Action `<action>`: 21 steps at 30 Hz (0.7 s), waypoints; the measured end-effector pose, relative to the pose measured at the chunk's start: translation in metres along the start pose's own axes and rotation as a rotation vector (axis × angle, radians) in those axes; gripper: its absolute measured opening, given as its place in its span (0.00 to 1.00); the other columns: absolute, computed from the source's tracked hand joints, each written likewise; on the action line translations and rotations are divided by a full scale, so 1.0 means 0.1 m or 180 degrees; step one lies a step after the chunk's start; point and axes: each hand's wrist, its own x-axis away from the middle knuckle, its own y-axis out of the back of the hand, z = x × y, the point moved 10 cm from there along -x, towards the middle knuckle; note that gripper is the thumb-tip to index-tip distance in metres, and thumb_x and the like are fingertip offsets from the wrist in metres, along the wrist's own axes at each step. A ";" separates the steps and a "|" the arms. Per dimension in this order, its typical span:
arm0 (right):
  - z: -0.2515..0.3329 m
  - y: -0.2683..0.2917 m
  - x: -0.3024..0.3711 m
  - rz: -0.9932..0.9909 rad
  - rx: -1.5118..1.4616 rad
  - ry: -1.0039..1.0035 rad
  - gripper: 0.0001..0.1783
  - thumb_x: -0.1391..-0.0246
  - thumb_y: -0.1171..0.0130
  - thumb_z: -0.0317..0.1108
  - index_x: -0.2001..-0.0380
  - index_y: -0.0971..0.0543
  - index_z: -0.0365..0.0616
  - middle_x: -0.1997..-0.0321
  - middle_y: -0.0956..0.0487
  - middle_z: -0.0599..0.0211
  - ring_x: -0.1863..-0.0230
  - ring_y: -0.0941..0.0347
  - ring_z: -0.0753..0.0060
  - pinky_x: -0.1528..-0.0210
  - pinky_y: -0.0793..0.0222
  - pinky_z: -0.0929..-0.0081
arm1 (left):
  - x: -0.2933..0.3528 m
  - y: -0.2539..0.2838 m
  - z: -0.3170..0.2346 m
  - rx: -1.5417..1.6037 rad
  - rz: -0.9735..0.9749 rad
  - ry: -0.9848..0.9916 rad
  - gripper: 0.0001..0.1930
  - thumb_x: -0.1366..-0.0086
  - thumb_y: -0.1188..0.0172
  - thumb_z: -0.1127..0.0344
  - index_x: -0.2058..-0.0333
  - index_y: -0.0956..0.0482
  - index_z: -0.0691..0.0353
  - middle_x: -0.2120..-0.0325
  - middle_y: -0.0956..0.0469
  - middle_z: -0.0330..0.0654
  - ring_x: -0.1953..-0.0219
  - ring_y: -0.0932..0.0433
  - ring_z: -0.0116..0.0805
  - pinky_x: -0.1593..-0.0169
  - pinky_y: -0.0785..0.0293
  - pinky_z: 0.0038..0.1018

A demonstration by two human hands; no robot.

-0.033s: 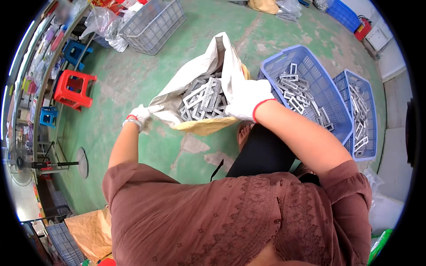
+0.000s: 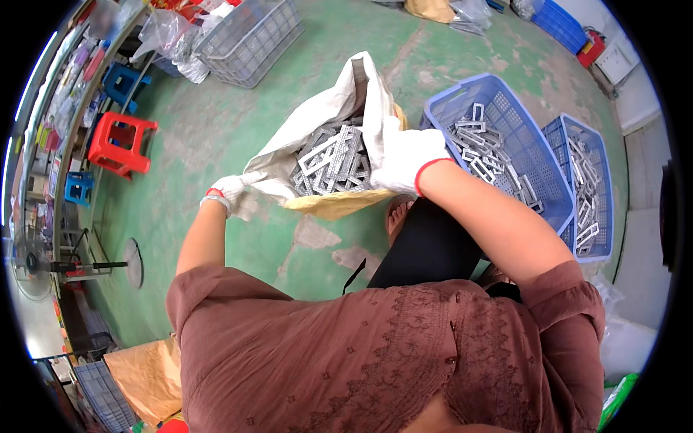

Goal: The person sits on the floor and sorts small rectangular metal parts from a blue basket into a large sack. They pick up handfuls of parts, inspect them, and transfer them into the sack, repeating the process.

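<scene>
Inside the woven sack (image 2: 312, 115), grey rectangular frames (image 2: 335, 162) lie between left hand (image 2: 231, 190) and nearer right hand (image 2: 408, 162), both hands' fingers clutching its rim.

Upper left: grey lattice crate (image 2: 254, 59), clear plastic bag (image 2: 160, 30) beside it. Left side: red plastic stool (image 2: 107, 144); darker blue stool (image 2: 124, 81) farther off; small blue stool (image 2: 78, 186) nearer; fan with round grey base (image 2: 134, 263). Lower left: brown sheet (image 2: 150, 379). Top edge: tan sack (image 2: 431, 9). Upper right: blue crate (image 2: 552, 26), red fire extinguisher (image 2: 592, 49). Throughout: green floor (image 2: 198, 130), worn in patches.
</scene>
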 end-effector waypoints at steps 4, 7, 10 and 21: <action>-0.42 -0.43 -0.32 0.0128 -0.0119 -0.0232 0.39 0.51 0.41 0.46 0.42 0.37 0.32 0.53 0.18 0.45 0.53 0.20 0.45 0.51 0.26 0.56 | -0.18 -0.46 -0.07 0.1333 0.1061 -0.0348 0.20 0.31 0.46 0.51 0.59 0.21 0.65 0.79 0.22 0.42 0.81 0.23 0.36 0.67 0.19 0.41; -0.44 -0.37 -0.28 0.0026 -0.0219 -0.0147 0.36 0.49 0.42 0.45 0.39 0.36 0.41 0.49 0.20 0.47 0.49 0.21 0.47 0.48 0.27 0.56 | -0.04 -0.59 -0.31 0.2461 0.0714 -0.0647 0.11 0.30 0.43 0.59 0.71 0.26 0.57 0.88 0.33 0.34 0.91 0.38 0.27 0.79 0.25 0.31; -0.52 -0.15 -0.21 -0.0260 -0.0430 -0.0164 0.33 0.47 0.44 0.45 0.38 0.34 0.50 0.47 0.21 0.51 0.46 0.24 0.48 0.45 0.29 0.56 | -0.04 -0.68 -0.52 0.3398 0.0897 -0.0949 0.12 0.32 0.40 0.62 0.74 0.30 0.52 0.88 0.38 0.30 0.91 0.42 0.23 0.86 0.43 0.21; -2.33 -0.16 -0.50 -0.1300 -0.2505 -0.1145 0.26 0.46 0.38 0.52 0.58 0.17 0.37 0.63 0.16 0.53 0.67 0.19 0.63 0.63 0.24 0.67 | 0.42 -1.19 -1.68 0.3221 0.1037 -0.1724 0.07 0.33 0.37 0.66 0.68 0.26 0.57 0.81 0.29 0.34 0.85 0.34 0.24 0.83 0.42 0.23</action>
